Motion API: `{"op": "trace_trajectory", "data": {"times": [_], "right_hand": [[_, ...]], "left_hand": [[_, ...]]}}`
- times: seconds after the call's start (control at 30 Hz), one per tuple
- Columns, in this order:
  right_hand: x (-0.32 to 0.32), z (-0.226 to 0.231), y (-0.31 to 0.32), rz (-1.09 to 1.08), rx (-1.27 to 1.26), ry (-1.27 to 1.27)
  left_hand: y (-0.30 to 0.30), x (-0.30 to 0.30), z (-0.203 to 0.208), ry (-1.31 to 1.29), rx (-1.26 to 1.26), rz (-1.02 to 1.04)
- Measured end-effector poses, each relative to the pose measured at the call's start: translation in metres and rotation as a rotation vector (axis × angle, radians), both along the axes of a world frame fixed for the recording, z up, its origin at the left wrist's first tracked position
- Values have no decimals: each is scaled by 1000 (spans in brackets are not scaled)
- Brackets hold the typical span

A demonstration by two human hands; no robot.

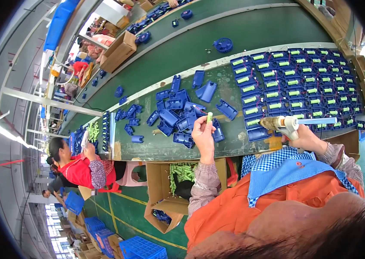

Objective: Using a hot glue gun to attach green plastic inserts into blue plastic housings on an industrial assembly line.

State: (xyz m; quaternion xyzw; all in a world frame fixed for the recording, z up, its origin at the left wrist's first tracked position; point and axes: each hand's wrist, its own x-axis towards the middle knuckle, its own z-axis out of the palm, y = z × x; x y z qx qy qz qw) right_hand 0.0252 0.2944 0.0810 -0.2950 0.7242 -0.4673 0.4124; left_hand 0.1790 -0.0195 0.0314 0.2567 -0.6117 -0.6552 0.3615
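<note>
My left hand (203,137) is raised over the near edge of the green worktop (148,140), fingers pinching a small light-green battery (209,117) upright. In my right hand (306,139) is a hot glue gun (286,125), its nozzle turned left and a translucent glue stick (320,121) sticking out of its back. Just beyond the gun lie tight rows of blue plastic casings (273,85), most with a green battery and thin wires inside. Left of these rows spreads a loose pile of blue casings (176,113), some beside my left hand.
Below the worktop edge, an open cardboard box (158,179) holds many green batteries (182,172). A co-worker in red (81,168) sits further left at the same bench. Behind runs a green conveyor belt (251,32) with a round blue fan part (223,45). Blue crates (143,248) stand on the floor.
</note>
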Motion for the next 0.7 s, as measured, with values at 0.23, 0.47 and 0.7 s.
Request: {"op": "trace_trajectory", "data": {"times": [0.23, 0.47, 0.7], "right_hand": [[-1, -5, -1, 19, -3, 9], [-4, -7, 5, 71, -2, -10], [1, -19, 15, 43, 18, -57]], "left_hand": [[3, -7, -6, 5, 14, -19], [14, -10, -3, -34, -25, -32], [24, -18, 0, -162, -103, 11]]}}
